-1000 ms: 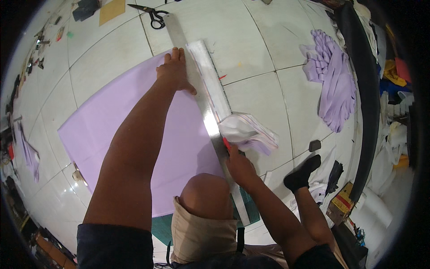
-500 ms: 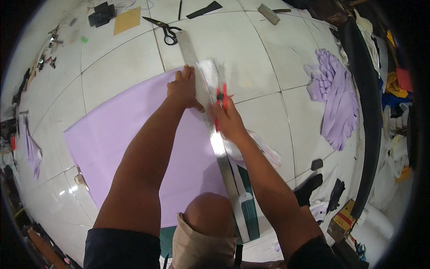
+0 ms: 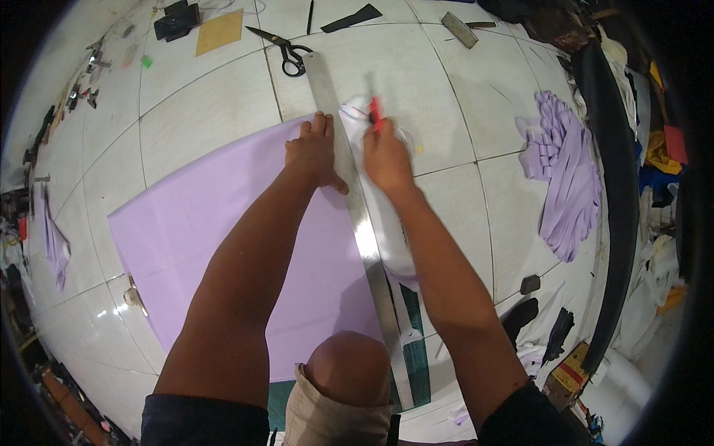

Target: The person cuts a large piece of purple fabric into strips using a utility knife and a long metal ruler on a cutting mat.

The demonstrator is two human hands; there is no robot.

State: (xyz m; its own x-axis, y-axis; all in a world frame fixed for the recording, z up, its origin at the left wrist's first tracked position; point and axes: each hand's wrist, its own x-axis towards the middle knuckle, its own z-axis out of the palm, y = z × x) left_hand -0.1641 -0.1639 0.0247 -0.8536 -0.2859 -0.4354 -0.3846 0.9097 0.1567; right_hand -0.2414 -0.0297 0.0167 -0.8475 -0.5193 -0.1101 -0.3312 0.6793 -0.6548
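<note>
My left hand (image 3: 311, 156) lies on the lavender fabric (image 3: 223, 245), fingers spread, pressing along the long metal ruler (image 3: 362, 230). The fabric is spread flat, its right edge under or against the ruler. My right hand (image 3: 388, 157) is closed around a red-handled cutter (image 3: 376, 115), just right of the ruler's far part; its tip is smeared by motion. Beneath that hand a white strip of cloth (image 3: 393, 245) lies bunched alongside the ruler, with a bit of lavender at its near end. A green cutting mat (image 3: 413, 349) shows under the ruler's near end.
Black-handled scissors (image 3: 286, 53) lie beyond the ruler's far end. A heap of lavender strips (image 3: 561, 178) rests at the right, beside a long black roll (image 3: 613, 193). A tan card (image 3: 219, 33) lies at the far left. My bare knee (image 3: 347, 364) is on the near fabric.
My right hand with the cutter has moved away from me along the ruler. The white strip now lies longer and fuller beside it. My left hand keeps its place on the fabric.
</note>
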